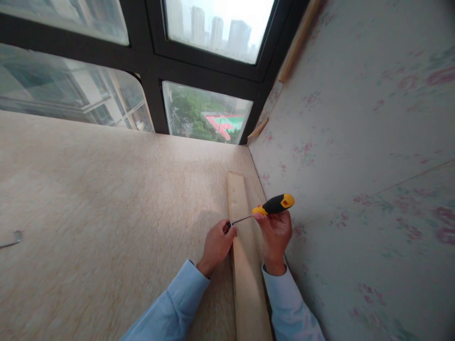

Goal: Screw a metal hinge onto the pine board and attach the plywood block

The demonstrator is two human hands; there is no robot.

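Note:
My right hand (276,234) is closed around the front of a screwdriver (275,204) with a yellow and black handle. Its thin metal shaft points left and slightly down toward my left hand (218,242). The fingers of that hand are pinched at the screwdriver's tip, over the left edge of a long wooden board (245,265). A small dark metallic piece shows between the left fingertips, too small to name. Both hands are above the board, which lies lengthwise away from me on a marble-patterned surface (124,213).
A floral-papered wall (355,142) rises close on the right. At the far side stands a dark-framed window (209,71), with peeling wallpaper (259,130) by its corner. A thin bent metal tool (14,238) lies at the far left.

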